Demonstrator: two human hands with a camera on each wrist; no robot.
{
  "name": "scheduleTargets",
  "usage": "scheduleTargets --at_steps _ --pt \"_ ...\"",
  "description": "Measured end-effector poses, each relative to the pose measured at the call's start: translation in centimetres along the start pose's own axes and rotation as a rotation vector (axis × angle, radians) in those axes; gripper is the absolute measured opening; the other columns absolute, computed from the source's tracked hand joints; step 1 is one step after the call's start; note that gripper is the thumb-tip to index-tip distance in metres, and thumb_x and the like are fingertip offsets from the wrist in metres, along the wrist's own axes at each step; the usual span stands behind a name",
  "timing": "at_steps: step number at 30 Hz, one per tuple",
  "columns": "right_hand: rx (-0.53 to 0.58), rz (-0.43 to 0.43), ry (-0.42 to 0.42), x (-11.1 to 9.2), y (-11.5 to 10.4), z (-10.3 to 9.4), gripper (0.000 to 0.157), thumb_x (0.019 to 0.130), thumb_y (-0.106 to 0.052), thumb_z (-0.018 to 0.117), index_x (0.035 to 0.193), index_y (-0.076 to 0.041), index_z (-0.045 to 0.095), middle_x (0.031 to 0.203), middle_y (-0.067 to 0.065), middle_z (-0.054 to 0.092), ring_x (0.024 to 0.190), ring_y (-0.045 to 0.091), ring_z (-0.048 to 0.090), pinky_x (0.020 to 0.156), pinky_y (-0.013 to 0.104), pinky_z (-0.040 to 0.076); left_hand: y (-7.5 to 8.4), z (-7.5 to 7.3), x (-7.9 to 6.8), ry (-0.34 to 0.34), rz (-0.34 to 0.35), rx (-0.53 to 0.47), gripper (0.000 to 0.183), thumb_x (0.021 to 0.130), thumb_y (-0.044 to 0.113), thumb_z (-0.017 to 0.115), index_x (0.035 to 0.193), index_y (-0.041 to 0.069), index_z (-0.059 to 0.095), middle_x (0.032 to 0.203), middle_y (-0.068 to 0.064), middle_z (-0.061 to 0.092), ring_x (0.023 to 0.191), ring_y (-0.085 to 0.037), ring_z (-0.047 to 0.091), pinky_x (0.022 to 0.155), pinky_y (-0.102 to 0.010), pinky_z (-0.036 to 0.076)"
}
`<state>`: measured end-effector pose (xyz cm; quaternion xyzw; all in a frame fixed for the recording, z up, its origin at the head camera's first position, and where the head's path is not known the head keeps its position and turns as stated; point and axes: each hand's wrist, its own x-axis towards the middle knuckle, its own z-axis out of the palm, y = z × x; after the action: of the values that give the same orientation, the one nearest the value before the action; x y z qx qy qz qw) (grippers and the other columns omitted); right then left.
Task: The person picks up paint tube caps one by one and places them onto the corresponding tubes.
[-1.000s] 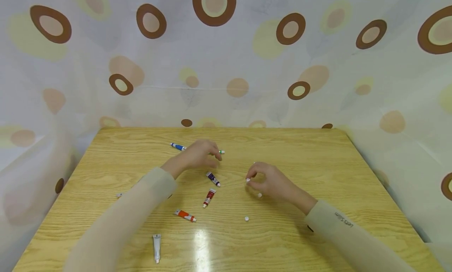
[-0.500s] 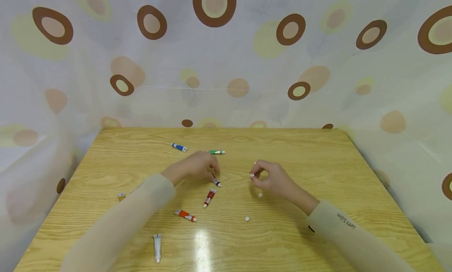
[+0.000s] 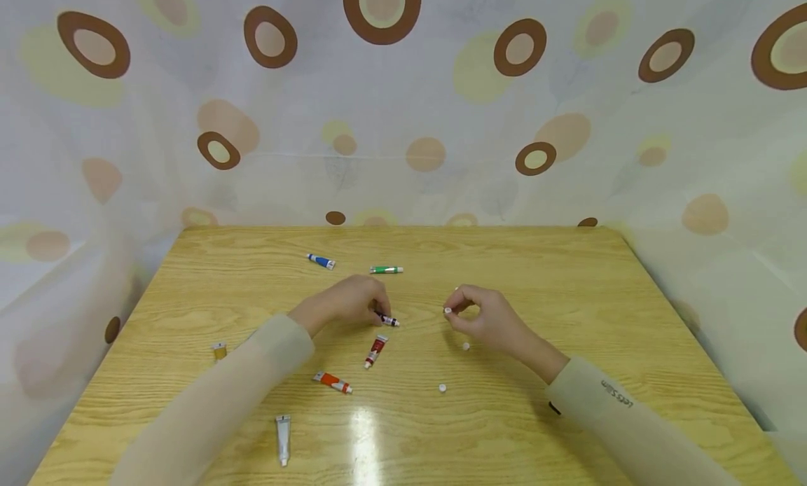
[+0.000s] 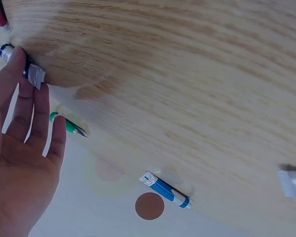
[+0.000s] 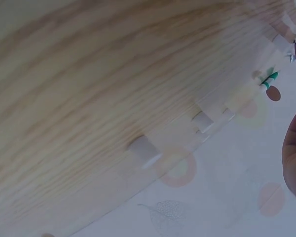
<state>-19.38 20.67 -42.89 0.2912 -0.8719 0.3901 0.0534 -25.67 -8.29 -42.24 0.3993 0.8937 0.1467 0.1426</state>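
My left hand (image 3: 353,300) pinches a small purple paint tube (image 3: 391,321) just above the table, its white nozzle pointing right. In the left wrist view the thumb and fingertips hold this purple tube (image 4: 35,75), with its crimped end sticking out. Across from it, my right hand (image 3: 488,318) pinches a small white cap (image 3: 448,310) between thumb and forefinger. A red paint tube (image 3: 376,351) lies in front of the left hand, and a green tube (image 3: 387,269) lies behind it. Most of the right hand is outside the right wrist view.
On the wooden table (image 3: 567,276) lie blue (image 3: 321,261), orange (image 3: 333,382), ochre (image 3: 219,351) and silver (image 3: 283,440) tubes. The left sleeve partly covers the ochre one. White caps (image 3: 466,346) are scattered around the right hand. A patterned curtain (image 3: 403,108) encloses the table.
My left hand has come down from near the green tube and taken hold of the purple tube, turning it slightly. My right hand has shifted only slightly, still pinching the cap.
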Motion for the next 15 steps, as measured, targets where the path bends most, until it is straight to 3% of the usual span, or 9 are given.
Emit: scheduleTargets --at_steps 6,15 --pt "-0.019 -0.010 0.026 0.0 -0.3 0.0 0.006 0.092 -0.004 0.074 0.095 -0.009 0.075 0.092 0.002 0.076 0.083 0.011 0.069 0.078 0.044 0.062 0.0 0.3 0.0 -0.001 -0.029 -0.028 0.009 0.093 0.017 0.078 0.102 0.016 0.080 0.100 0.004 0.071 0.091 -0.006 0.064 0.092 -0.031 0.056" --pt "-0.009 0.091 0.028 0.3 -1.0 -0.4 0.012 0.095 -0.013 0.075 0.105 -0.009 0.080 0.098 -0.001 0.077 0.088 0.008 0.069 0.079 0.033 0.060 0.1 -0.5 -0.6 0.062 -0.042 -0.121 0.007 0.094 0.014 0.076 0.099 0.017 0.079 0.103 0.003 0.074 0.096 -0.010 0.067 0.091 -0.032 0.057"
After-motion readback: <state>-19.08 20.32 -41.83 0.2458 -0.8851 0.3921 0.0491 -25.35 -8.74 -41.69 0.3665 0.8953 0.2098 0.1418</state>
